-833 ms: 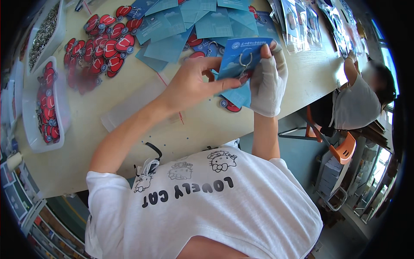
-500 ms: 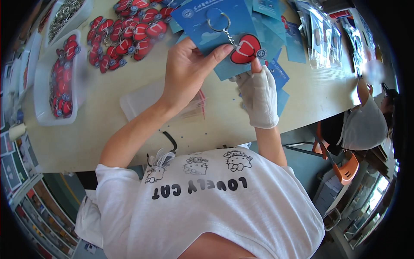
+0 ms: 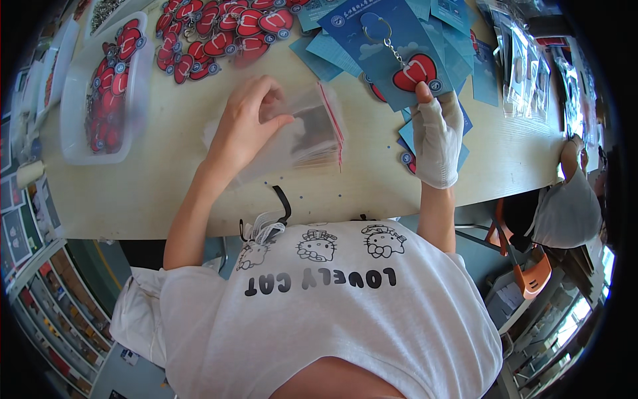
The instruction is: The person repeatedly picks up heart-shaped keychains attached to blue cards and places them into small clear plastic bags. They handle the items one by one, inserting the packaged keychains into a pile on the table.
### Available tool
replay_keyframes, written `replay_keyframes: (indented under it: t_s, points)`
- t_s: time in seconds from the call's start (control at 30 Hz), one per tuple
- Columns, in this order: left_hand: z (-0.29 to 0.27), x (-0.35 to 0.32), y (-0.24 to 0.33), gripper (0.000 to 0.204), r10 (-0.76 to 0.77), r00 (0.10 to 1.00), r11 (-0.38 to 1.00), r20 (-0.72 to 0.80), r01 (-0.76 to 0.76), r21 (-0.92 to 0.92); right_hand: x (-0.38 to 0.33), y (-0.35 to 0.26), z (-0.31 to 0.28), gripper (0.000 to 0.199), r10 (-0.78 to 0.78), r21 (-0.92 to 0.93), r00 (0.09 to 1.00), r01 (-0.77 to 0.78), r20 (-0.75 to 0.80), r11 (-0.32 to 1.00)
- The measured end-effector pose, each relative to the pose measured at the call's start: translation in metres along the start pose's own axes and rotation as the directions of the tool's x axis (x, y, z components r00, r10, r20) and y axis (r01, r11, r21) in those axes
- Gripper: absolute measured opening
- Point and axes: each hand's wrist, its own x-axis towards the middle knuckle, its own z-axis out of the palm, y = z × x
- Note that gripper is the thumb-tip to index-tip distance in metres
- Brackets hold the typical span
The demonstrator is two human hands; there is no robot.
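Note:
My right hand [image 3: 437,136], in a white glove that leaves the thumb tip bare, grips the lower edge of a blue printed card [image 3: 359,50]. On that card lies a red heart-shaped keychain [image 3: 417,72] with a metal chain and ring; my thumb presses near the heart's lower edge. To the left, my bare left hand [image 3: 246,120] hovers over or touches a stack of clear zip bags [image 3: 319,136] with a red seal line. Its fingers are curled and the thumb stands apart from them, with nothing visible between.
Many red keychains [image 3: 219,43] lie piled at the back. A clear plastic bin [image 3: 100,158] on the left holds more. Loose blue cards [image 3: 458,43] spread behind my right hand, and packed clear bags [image 3: 525,80] lie at right. Another person's arm [image 3: 570,159] shows far right.
My left hand has let go of the card and moved down and left to the zip bags. The card and keychain have shifted right in my right hand.

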Motion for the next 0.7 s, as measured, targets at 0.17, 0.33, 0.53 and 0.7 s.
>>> replay_keyframes:
  t_s: [0.17,0.33,0.53,0.7]
  points:
    - [-0.003,0.0,-0.007,0.024,0.199,0.98,0.977,-0.03,-0.196,0.082,-0.002,0.003,-0.011,0.035,0.064,-0.12,0.998,-0.065,-0.009,0.991]
    - [-0.011,0.001,-0.016,0.013,0.141,0.99,0.984,0.018,-0.138,-0.112,0.003,0.004,-0.027,0.037,0.025,-0.253,0.999,-0.018,0.024,0.967]
    - [-0.023,0.006,-0.025,0.019,0.064,0.978,0.97,0.199,-0.014,-0.243,0.011,0.005,-0.042,0.048,-0.031,-0.287,0.994,0.059,0.101,0.956]
    - [-0.04,0.009,-0.009,0.025,0.1,0.982,0.991,0.163,-0.083,-0.107,0.008,0.005,-0.04,0.049,-0.01,-0.341,0.992,0.054,0.129,0.938]
